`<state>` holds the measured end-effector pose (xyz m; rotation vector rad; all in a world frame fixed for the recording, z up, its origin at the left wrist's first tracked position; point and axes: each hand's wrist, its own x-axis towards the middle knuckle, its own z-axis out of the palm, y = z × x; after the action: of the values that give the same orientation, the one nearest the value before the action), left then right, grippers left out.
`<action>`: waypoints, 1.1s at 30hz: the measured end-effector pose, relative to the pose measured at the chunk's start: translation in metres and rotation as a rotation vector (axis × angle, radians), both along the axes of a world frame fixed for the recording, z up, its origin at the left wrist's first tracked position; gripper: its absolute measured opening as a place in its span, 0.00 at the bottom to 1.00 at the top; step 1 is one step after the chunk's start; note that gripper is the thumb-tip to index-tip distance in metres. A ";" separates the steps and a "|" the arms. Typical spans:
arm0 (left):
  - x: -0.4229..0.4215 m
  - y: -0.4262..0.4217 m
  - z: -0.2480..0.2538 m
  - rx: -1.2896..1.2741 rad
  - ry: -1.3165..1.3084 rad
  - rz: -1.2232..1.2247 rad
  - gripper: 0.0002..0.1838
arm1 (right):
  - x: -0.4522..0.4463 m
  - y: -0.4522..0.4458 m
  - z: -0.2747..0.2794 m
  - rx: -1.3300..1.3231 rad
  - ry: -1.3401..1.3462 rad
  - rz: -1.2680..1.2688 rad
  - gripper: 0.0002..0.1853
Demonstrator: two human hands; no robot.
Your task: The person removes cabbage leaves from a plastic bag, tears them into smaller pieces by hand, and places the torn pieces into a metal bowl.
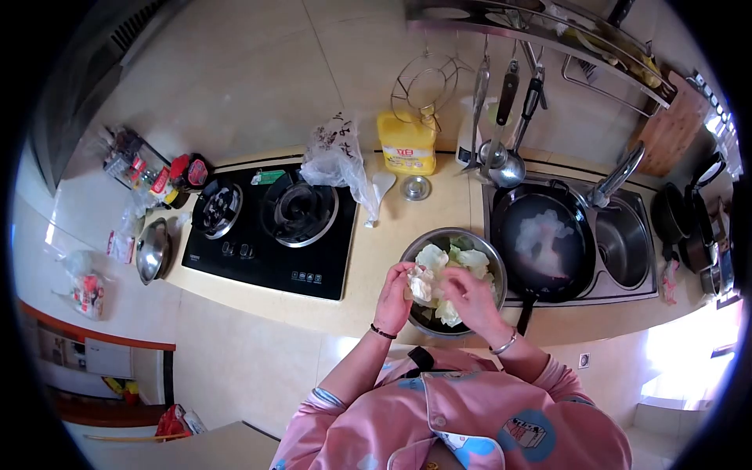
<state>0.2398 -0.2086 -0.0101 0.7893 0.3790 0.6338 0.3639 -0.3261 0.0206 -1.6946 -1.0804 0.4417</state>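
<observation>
Left hand (395,296) pinches leaf (423,285) over bowl (503,270) | right hand (471,299) by leaf, cannot tell if gripping | more leaves (472,261) inside bowl | staying low over bowl should help stop spills

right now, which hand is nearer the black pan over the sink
Right. The right hand is over the steel bowl, just left of the black pan; the left hand is farther left, at the bowl's left rim, holding pale leaves.
</observation>
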 end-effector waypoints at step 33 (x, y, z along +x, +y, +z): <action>0.000 0.002 0.000 -0.372 0.076 -0.095 0.21 | -0.009 0.010 -0.012 -0.040 0.571 0.121 0.10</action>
<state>0.2401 -0.2063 -0.0098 0.4731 0.5085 0.4281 0.3548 -0.3161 0.0091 -1.4098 -0.7528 0.9623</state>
